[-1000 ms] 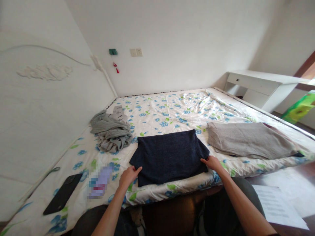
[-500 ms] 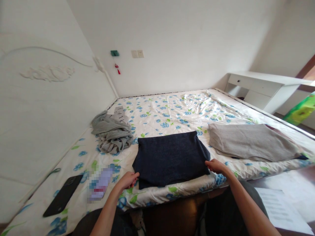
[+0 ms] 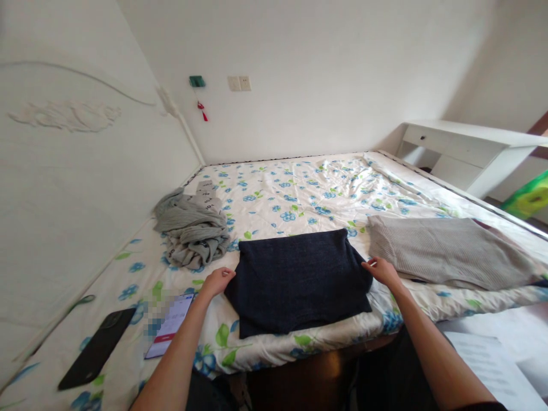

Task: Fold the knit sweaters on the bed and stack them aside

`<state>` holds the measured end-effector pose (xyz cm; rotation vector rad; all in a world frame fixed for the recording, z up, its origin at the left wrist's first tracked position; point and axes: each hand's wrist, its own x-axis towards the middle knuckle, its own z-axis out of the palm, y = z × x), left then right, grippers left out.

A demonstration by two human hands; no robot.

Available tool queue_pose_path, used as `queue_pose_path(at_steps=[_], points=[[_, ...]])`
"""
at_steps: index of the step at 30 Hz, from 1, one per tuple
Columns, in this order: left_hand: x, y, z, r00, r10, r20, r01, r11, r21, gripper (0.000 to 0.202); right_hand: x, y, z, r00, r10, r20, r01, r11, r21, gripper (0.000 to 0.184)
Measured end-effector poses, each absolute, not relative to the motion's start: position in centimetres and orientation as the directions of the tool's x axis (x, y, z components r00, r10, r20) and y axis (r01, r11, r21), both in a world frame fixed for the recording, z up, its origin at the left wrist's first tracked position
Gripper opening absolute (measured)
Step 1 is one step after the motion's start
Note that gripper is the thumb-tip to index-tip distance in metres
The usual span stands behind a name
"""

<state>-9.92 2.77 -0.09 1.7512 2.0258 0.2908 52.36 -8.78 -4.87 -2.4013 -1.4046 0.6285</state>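
Observation:
A dark navy top (image 3: 299,282) lies spread in a rough rectangle at the near edge of the bed, its front edge curved like a neckline. My left hand (image 3: 219,281) is closed in a pinch on the left side edge of the top. At the opposite side, the fingers of my right hand (image 3: 383,270) pinch the right edge, thumb and fingertips together. The fabric between them lies mostly flat on the floral sheet (image 3: 268,200). To the right rests a folded grey ribbed garment (image 3: 445,251).
A crumpled grey garment pile (image 3: 194,231) sits at the back left by the headboard (image 3: 72,188). A black phone (image 3: 98,348) and a lit phone screen (image 3: 173,319) lie at the left. White printed paper (image 3: 492,365) is at lower right; a white desk (image 3: 458,148) stands beyond.
Both hands have moved from the near corners of the navy top farther up along its sides. The view has shifted slightly; the other garments stay in place.

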Motion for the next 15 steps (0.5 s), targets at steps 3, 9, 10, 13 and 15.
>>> queue_pose_path(at_steps=[3,9,10,13,15], points=[[-9.3,5.3,-0.7,-0.108,0.98,-0.166,0.887,0.17,0.429,0.041,52.0,-6.0,-4.5,0.435,0.875,-0.213,0.704,-0.479,-0.525,0.038],[-9.0,8.3,-2.1,-0.089,0.978,-0.188,0.873,0.167,0.459,0.041,51.6,-1.7,-5.2,0.483,0.866,-0.128,0.682,-0.464,-0.566,0.043],[-9.0,8.5,-2.2,-0.096,0.977,-0.192,0.858,0.178,0.481,0.038,51.6,-1.3,-5.5,0.489,0.862,-0.131,0.676,-0.47,-0.568,0.044],[-9.4,9.0,-2.2,-0.104,0.965,-0.239,0.802,0.223,0.554,0.031,51.8,-0.4,-6.4,0.466,0.865,-0.188,0.655,-0.48,-0.583,0.044],[-9.8,9.1,-2.0,-0.087,0.947,-0.309,0.763,0.263,0.591,0.032,52.0,0.0,-6.9,0.431,0.875,-0.22,0.661,-0.472,-0.583,0.04]])
